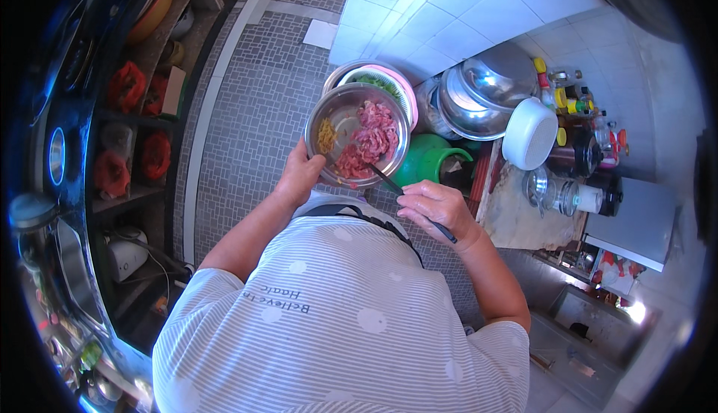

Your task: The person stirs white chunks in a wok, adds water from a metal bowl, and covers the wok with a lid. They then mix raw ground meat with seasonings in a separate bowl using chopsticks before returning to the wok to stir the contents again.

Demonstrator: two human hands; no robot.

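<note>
My left hand point(300, 173) grips the rim of a stainless steel bowl point(343, 111), its thumb at the near left edge. Raw sliced meat point(377, 132) and redder minced-looking meat point(352, 161) fill the right and near parts of the bowl. Against its left wall lies a small heap of yellowish shreds point(326, 136). In my right hand point(437, 206) is a pair of dark chopsticks point(389, 180), the tips down at the meat. Behind the bowl, partly hidden by it, a white strainer basket point(405, 92) with green leaves point(377, 82) sits in a larger basin.
A green plastic container point(426, 157) stands low to the right. Beyond are steel basins point(477, 99), a white perforated basket point(530, 133) and several jars and bottles point(578, 149) on a worktop point(505, 211). A white tiled wall point(437, 14) rises ahead; dark shelves point(134, 188) line the left.
</note>
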